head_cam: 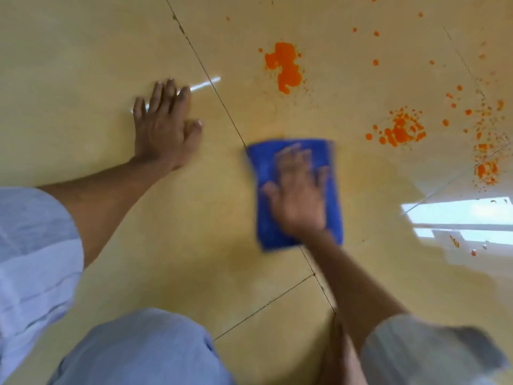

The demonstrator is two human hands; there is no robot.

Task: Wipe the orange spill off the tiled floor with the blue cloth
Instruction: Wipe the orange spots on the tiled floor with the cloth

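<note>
while the right hand (298, 190) is motion-blurred, its fingers (291, 159) read as spread and laid flat on the cloth (298, 193), palm pressing it to the floor (83, 65), nothing pinched. cloth is a folded blue rectangle lying flat across a grout line (211, 87), near the frame centre, wrist at its near edge. right forearm runs back and to the right to a grey sleeve (430, 354).

left hand (163, 126) is flat on the tile, fingers slightly fanned, thumb out, holding nothing; looks like a brace for body weight, arm fairly straight back to a pale blue sleeve (33, 259). knee (144, 348) in pale fabric at the bottom, so the person seems to be crouching or kneeling.

step: wiping stroke, judging by the blur. big spill (284, 66) sits beyond the cloth, apart from it, untouched. splatter cluster (399, 130) and more drops (485, 169) lie to the right, well apart from the cloth. tile around the cloth looks faintly tinted, cannot tell if smear or lighting.

task looks early, most orange is on the floor. next move likely needs pushing the cloth forward onto the big blotch with the palm kept down, then sweeping right.
</note>
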